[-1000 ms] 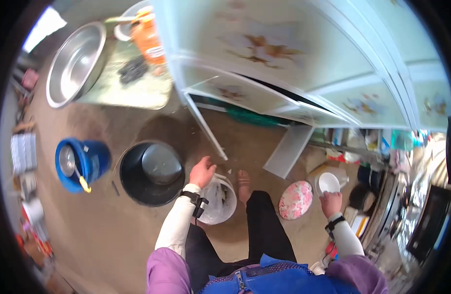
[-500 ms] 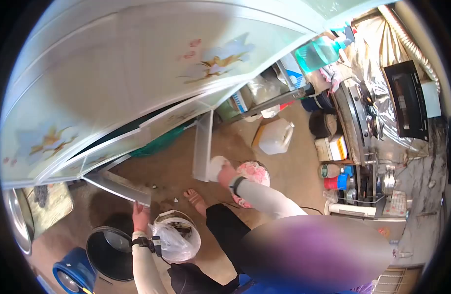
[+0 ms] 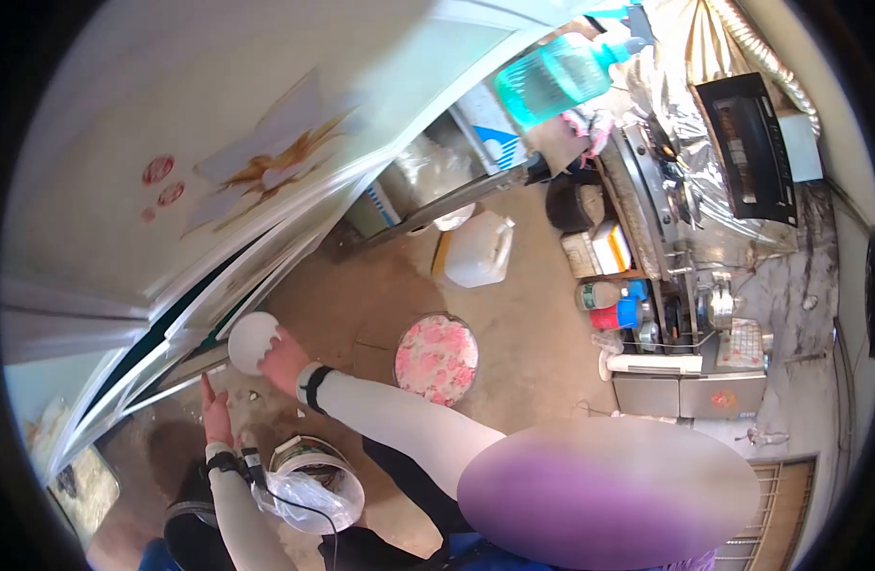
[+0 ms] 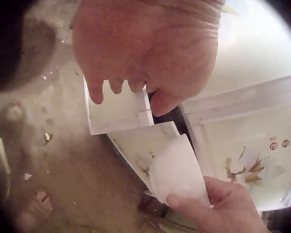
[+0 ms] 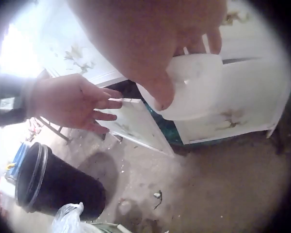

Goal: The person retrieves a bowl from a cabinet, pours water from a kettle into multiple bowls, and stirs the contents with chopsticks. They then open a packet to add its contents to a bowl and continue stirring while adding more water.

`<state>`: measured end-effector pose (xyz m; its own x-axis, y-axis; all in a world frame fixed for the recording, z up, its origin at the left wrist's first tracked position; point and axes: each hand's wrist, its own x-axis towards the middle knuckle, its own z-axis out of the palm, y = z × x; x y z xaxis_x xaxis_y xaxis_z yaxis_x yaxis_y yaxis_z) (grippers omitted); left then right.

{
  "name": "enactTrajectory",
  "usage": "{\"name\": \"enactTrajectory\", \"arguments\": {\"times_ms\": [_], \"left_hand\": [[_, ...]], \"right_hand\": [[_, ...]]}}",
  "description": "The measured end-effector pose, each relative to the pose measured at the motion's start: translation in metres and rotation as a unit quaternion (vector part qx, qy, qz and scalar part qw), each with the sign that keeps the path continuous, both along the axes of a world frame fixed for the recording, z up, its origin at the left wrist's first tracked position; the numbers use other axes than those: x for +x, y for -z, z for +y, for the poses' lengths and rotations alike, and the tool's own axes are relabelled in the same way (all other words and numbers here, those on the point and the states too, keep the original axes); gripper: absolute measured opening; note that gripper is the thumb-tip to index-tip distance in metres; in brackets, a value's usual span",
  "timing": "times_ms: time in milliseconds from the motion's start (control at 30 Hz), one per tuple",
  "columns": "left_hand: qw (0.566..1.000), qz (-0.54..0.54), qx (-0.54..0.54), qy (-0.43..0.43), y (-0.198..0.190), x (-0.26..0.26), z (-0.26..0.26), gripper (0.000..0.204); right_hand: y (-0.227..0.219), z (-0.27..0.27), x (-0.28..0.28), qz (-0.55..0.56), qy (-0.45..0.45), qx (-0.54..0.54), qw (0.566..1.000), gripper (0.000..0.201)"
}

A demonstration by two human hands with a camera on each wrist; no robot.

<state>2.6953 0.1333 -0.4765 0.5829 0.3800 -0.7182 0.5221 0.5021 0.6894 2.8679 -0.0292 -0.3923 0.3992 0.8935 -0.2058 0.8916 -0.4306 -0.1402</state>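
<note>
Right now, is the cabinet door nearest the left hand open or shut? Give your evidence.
Open: the door stands out at an angle from the cabinet, with a dark gap behind it.

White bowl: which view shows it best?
Left wrist view: the white bowl appears large, side-on, gripped by the right hand. The right wrist view shows it partly behind that hand; the head view shows it smaller.

a bag (image 3: 315, 499) lies in the bucket (image 3: 357, 483), right of the tub (image 3: 192, 541); a stool (image 3: 436, 360) stands between bucket and jug (image 3: 476, 251).
</note>
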Motion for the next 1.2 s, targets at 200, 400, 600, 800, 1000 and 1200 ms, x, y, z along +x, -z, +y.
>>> {"name": "enactTrajectory", "arguments": {"times_ms": [200, 400, 600, 800, 1000, 1200], "left_hand": [[0.987, -0.016, 0.124, 0.098, 0.057, -0.033, 0.026, 0.056], [0.904, 0.004, 0.383, 0.189, -0.007, 0.013, 0.038, 0.046], [0.930, -0.015, 0.306, 0.202, 0.009, -0.018, 0.042, 0.034], [0.988, 0.006, 0.033, 0.149, -0.019, -0.164, -0.075, 0.022], [0.898, 0.200, 0.086, 0.383, -0.220, -0.248, -0.129, 0.035], [0.939, 0.281, 0.078, 0.180, -0.314, -0.361, -0.133, 0.038]], "right_hand": [[-0.038, -0.101, -0.011, 0.072, 0.039, -0.066, 0.994, 0.010], [-0.066, -0.214, -0.017, 0.100, 0.081, -0.193, 0.973, 0.012], [-0.090, -0.291, -0.037, 0.106, 0.141, -0.251, 0.952, 0.024], [-0.138, -0.330, -0.063, 0.101, 0.198, -0.267, 0.938, 0.020], [-0.171, -0.306, -0.095, 0.097, 0.182, -0.157, 0.966, 0.020], [-0.179, -0.200, -0.112, 0.097, -0.041, -0.025, 0.994, 0.021]]}}
